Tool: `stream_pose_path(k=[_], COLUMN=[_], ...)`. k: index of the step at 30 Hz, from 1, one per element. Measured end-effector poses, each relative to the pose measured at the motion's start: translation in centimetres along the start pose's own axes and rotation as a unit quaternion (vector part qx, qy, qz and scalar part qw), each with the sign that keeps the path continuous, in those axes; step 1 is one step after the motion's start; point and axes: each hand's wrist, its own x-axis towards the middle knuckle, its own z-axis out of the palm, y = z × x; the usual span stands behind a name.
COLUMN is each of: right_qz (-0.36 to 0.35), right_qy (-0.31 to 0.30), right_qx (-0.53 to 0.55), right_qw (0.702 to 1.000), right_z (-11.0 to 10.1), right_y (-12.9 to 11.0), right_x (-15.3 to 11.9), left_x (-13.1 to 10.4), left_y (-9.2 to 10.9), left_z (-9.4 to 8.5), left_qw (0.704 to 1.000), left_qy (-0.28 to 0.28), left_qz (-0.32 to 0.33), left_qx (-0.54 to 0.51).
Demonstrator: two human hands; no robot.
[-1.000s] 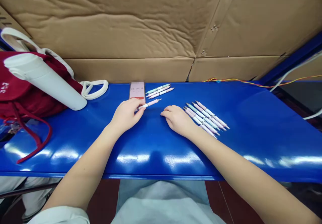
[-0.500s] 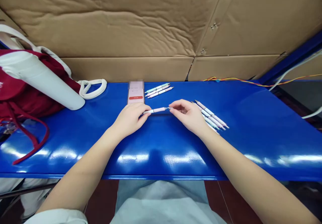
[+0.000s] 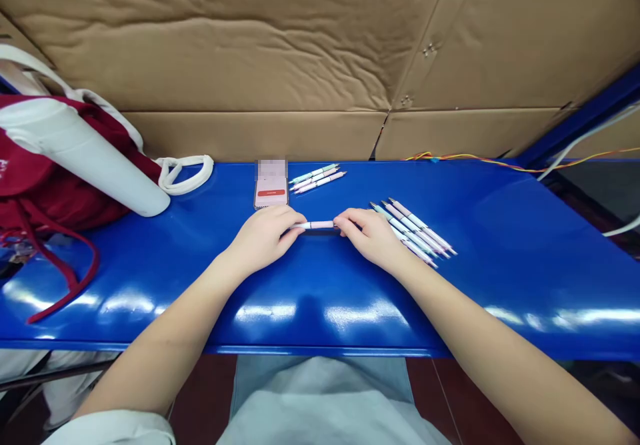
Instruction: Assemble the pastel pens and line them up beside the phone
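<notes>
One white bottle (image 3: 90, 155) lies slanted against a dark red bag (image 3: 75, 205) at the far left, the bag seemingly propping its upper end; a white strap loop (image 3: 203, 177) rests just beside its base. Next, on the blue table (image 3: 310, 292), comes the left hand (image 3: 265, 238), its thumb and fingertips closed in a pinch on the white end of a pen (image 3: 321, 225). Just beyond that hand lies a phone (image 3: 271, 182), face up, presumably so its screen can be read. The pen spans the gap between the hands, roughly level, above the middle of the table; a hold at each end probably keeps it steady. Behind it, three pens (image 3: 320, 180) lie side by side near the cardboard wall (image 3: 250, 52). The right hand (image 3: 370, 235) has its fingertips drawn together on the pen's tip end, which they mostly hide. Beside and partly behind that hand, a slanted row of pens (image 3: 417, 227) lies roughly parallel, seemingly for order; its full count is hidden.
</notes>
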Motion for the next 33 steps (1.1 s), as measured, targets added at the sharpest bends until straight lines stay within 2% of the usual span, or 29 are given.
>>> stream_pose_path(k=[4, 10, 16, 20, 24, 33], right_qz=[-0.012, -0.049, -0.041, -0.056, -0.038, -0.049], right_qy=[-0.021, -0.058, -0.054, -0.079, -0.079, -0.084], right_qx=[0.005, -0.122, -0.126, -0.174, -0.156, -0.137], right_qw=[1.000, 0.990, 0.990, 0.980, 0.984, 0.986], right_z=[0.0, 0.5, 0.3, 0.5, 0.5, 0.4], right_y=[-0.1, 0.5, 0.4, 0.5, 0.6, 0.7], right_x=[0.0, 0.2, 0.1, 0.2, 0.3, 0.2], left_x=[-0.1, 0.0, 0.0, 0.0, 0.1, 0.0], left_y=[-0.2, -0.4, -0.4, -0.6, -0.7, -0.6], left_z=[0.3, 0.8, 0.8, 1.1, 1.2, 1.0], left_qw=[1.000, 1.000, 1.000, 0.999, 0.998, 0.998], left_qy=[0.000, -0.015, -0.020, -0.035, -0.054, -0.050], left_qz=[-0.003, -0.007, -0.013, -0.018, -0.024, -0.028], left_qx=[0.002, -0.002, -0.007, -0.008, -0.018, -0.021])
